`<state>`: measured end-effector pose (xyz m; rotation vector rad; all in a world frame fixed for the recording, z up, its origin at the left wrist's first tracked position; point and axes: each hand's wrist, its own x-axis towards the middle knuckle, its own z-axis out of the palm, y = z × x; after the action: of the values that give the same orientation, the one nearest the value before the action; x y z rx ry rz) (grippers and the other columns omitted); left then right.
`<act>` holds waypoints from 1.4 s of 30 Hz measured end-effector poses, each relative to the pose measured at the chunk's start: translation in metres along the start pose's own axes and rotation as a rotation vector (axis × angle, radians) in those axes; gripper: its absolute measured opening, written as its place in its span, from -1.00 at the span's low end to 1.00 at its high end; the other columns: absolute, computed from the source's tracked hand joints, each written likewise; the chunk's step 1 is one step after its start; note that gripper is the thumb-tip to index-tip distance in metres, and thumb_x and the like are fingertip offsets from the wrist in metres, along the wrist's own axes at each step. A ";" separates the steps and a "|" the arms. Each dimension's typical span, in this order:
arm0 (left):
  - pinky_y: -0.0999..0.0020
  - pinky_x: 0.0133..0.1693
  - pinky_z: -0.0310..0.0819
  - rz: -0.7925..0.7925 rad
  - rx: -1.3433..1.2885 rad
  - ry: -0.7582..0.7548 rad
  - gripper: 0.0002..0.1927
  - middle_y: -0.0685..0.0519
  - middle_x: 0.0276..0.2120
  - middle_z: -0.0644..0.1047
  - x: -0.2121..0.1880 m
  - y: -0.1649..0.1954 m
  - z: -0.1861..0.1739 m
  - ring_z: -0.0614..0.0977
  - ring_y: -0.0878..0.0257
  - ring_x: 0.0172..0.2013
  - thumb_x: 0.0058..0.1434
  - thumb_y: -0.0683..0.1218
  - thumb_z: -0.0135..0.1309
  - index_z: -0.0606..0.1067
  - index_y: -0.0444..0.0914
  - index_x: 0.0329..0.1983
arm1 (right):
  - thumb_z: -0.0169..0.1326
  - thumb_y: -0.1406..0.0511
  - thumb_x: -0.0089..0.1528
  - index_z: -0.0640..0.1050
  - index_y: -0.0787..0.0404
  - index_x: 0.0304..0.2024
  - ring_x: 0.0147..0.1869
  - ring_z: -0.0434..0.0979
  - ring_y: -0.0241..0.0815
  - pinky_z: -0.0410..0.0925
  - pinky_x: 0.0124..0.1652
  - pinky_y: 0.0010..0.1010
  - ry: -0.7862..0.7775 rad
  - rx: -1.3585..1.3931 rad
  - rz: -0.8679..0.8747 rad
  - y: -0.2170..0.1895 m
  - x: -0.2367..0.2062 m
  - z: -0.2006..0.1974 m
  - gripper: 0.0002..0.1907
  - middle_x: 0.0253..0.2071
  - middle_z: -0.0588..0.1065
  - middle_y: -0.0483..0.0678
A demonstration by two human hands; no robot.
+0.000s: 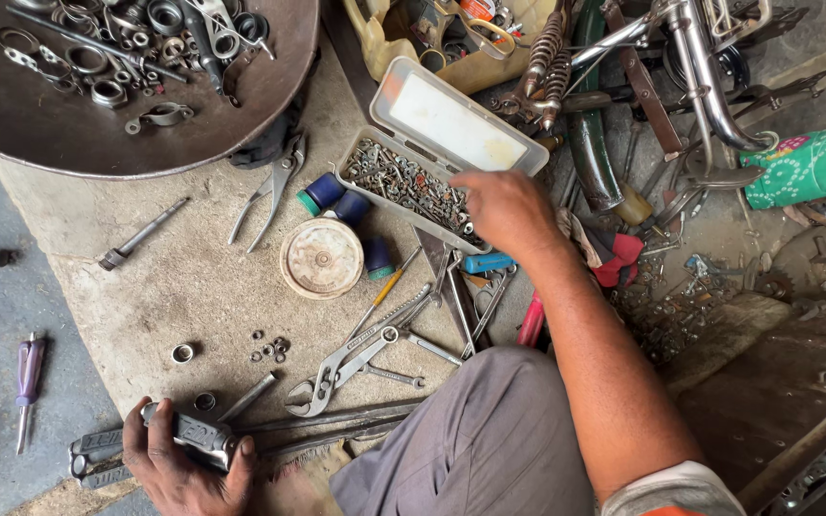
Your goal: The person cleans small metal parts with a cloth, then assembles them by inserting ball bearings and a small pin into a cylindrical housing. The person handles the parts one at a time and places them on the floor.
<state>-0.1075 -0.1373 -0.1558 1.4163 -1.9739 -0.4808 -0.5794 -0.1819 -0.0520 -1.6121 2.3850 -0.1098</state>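
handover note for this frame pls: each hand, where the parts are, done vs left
Left hand: gripping a grey metal part at the slab's near edge.
Right hand: reaching into the open plastic screw box, fingers among the screws; whether it holds one cannot be told.
Nearby: slip-joint pliers, loose nuts, round lid.
Done: box open.
Left: no screw is at the part yet.

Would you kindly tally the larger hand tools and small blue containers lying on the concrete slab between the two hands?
Silver long-nose pliers: 1
Silver adjustable slip-joint pliers: 1
Small blue cylindrical containers with green ends: 3
Round cream plastic lid: 1
Yellow-handled thin screwdriver: 1
Total: 7
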 end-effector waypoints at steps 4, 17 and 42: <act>-0.20 0.28 0.31 -0.004 -0.011 -0.006 0.01 -0.41 0.36 0.22 0.001 0.001 -0.001 0.35 -0.34 0.34 0.07 0.36 0.15 0.24 -0.33 0.44 | 0.05 0.33 0.28 0.46 -0.03 0.29 -0.16 0.63 0.09 0.44 -0.07 -0.05 -0.065 -0.015 -0.103 -0.013 0.009 0.012 -0.50 -0.23 0.61 0.11; -0.23 0.32 0.27 -0.003 -0.020 -0.017 0.01 -0.43 0.35 0.22 0.005 0.004 -0.002 0.34 -0.37 0.33 0.04 0.31 0.18 0.22 -0.33 0.43 | 0.06 0.39 0.25 0.63 0.01 0.02 -0.05 0.64 0.11 0.48 -0.01 -0.07 0.140 0.043 -0.376 -0.004 0.016 0.015 -0.68 -0.11 0.63 0.08; -0.21 0.35 0.20 -0.008 0.016 -0.011 -0.01 -0.40 0.32 0.27 0.012 0.014 -0.007 0.32 -0.35 0.33 -0.01 0.30 0.17 0.26 -0.32 0.40 | 0.18 0.36 0.20 0.67 0.09 -0.23 -0.19 0.59 0.17 0.44 -0.20 -0.04 0.242 0.079 -0.338 -0.044 0.061 0.024 -0.89 -0.29 0.57 0.06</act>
<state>-0.1146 -0.1429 -0.1388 1.4352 -1.9859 -0.4788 -0.5547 -0.2527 -0.0762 -2.0488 2.2121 -0.4815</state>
